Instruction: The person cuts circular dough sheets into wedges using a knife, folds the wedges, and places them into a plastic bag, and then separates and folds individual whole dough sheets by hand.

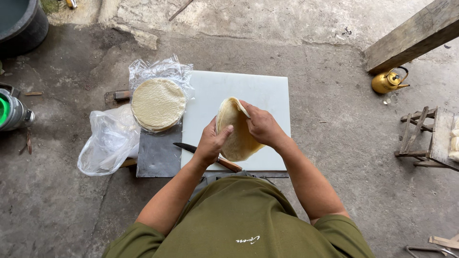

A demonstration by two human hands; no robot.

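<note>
A stack of thin round pale wrappers [237, 136] is held up on edge over a white cutting board [248, 91]. My left hand [212, 143] grips its left side, thumb across the face. My right hand [262, 125] clasps the right side and top edge, where one sheet curls away. A knife [187, 147] with a wooden handle lies on the board's near left edge, partly under my left hand. A second stack of round wrappers [158, 104] rests in open clear plastic to the left of the board.
A crumpled clear plastic bag [109, 141] lies left on a dark slab [158, 155]. A brass kettle [388, 81] and a wooden beam [413, 34] are at right, with a small wooden stool [425, 138]. A dark tub [21, 21] and a metal canister [14, 112] sit left.
</note>
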